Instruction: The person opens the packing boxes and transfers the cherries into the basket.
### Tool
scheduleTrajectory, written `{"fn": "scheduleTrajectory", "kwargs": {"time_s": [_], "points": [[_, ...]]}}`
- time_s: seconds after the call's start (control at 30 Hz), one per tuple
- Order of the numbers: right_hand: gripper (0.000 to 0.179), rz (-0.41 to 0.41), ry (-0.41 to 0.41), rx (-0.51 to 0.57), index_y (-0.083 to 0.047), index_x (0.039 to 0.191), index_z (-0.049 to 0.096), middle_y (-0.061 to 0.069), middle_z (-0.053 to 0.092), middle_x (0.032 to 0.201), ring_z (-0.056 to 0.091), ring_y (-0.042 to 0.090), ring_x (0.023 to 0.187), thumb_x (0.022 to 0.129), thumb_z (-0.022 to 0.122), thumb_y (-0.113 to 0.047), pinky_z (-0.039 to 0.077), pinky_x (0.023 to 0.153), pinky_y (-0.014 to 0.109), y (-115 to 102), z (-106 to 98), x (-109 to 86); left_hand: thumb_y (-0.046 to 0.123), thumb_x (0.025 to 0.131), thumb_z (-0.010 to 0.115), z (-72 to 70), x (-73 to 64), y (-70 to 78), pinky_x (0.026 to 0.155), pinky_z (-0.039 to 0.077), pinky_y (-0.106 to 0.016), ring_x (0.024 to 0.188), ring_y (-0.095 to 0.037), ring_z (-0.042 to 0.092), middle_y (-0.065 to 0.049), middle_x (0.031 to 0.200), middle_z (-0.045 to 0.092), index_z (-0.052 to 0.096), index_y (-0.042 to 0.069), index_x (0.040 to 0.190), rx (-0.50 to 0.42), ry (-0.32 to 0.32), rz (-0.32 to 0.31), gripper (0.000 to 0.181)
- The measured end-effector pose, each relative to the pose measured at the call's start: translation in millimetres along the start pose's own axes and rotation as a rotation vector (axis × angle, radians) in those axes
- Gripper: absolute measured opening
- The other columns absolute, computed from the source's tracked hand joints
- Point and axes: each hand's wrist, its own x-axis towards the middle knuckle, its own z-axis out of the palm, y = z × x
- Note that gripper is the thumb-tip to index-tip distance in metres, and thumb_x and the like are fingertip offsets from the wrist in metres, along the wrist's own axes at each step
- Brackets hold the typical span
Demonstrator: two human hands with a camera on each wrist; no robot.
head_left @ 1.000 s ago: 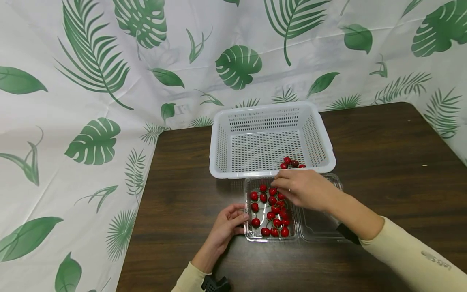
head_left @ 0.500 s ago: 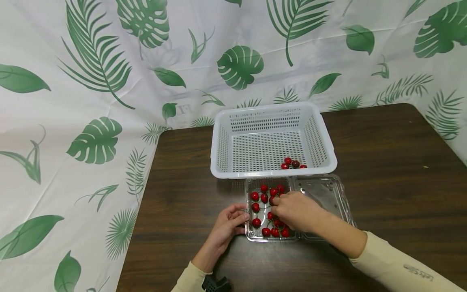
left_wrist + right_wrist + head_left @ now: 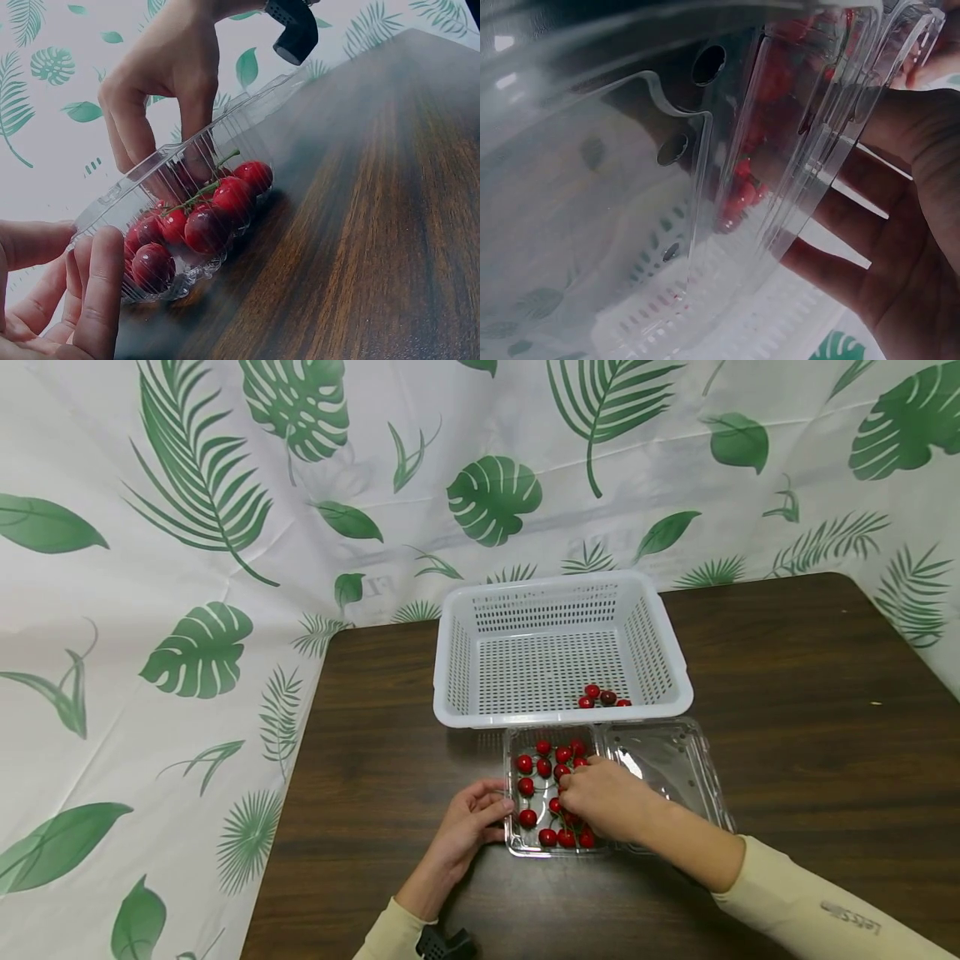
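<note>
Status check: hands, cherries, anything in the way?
Left hand touching clear box. Right hand in among its cherries, grip unclear. Right forearm over open lid; reach looks unblocked.

right hand (image 3: 611, 797) lowered, in among cherries (image 3: 543, 767)

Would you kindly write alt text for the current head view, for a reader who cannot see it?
A person's right hand reaches among red cherries in an open clear plastic box while the left hand holds its side. Beyond it, on a dark table, a white basket holds more cherries.
</note>
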Motion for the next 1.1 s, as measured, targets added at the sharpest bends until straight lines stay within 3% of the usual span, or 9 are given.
{"fn": "scheduleTrajectory", "kwargs": {"time_s": [0.27, 0.7, 0.9, 1.1], "points": [[0.015, -0.008, 0.015, 0.015, -0.020, 0.074, 0.068, -0.004, 0.060, 0.073, 0.060, 0.016, 0.065, 0.066, 0.079, -0.013, 0.047, 0.057, 0.028, 4.4, -3.5, 0.0, 0.006, 0.087, 0.066, -0.1, 1.5, -0.3, 0.059, 0.055, -0.026, 0.075, -0.014, 0.061, -0.005, 0.089, 0.063, 0.051, -0.006, 0.123, 0.010, 0.004, -0.001, 0.040], [0.009, -0.037, 0.107, 0.161, -0.019, 0.084, 0.071, -0.007, 0.062, 0.077, 0.060, 0.012, 0.070, 0.078, 0.077, -0.021, 0.051, 0.063, 0.028, 16.9, -22.6, -2.5, 0.005, 0.088, 0.065, -0.4, 1.9, -0.2, 0.059, 0.055, -0.026, 0.075, -0.014, 0.061, -0.004, 0.088, 0.062, 0.050, -0.007, 0.122, 0.012, -0.011, 0.003, 0.040], [0.009, -0.041, 0.167, 0.151, -0.019, 0.082, 0.070, -0.008, 0.059, 0.076, 0.056, 0.012, 0.068, 0.081, 0.076, -0.026, 0.047, 0.059, 0.024, 19.9, -30.4, -2.9, 0.005, 0.088, 0.065, -0.4, 1.8, -0.7, 0.059, 0.055, -0.026, 0.075, -0.014, 0.061, -0.004, 0.088, 0.062, 0.050, -0.007, 0.122, 0.009, -0.014, 0.008, 0.040], [0.011, -0.063, 0.254, 0.191, -0.016, 0.089, 0.071, -0.007, 0.061, 0.082, 0.058, 0.011, 0.073, 0.084, 0.073, -0.026, 0.051, 0.064, 0.026, 25.1, -39.5, -4.3, 0.007, 0.088, 0.067, -0.6, 1.1, -1.1, 0.058, 0.055, -0.025, 0.075, -0.014, 0.061, -0.004, 0.088, 0.062, 0.051, -0.006, 0.122, 0.009, -0.007, 0.012, 0.040]]}}
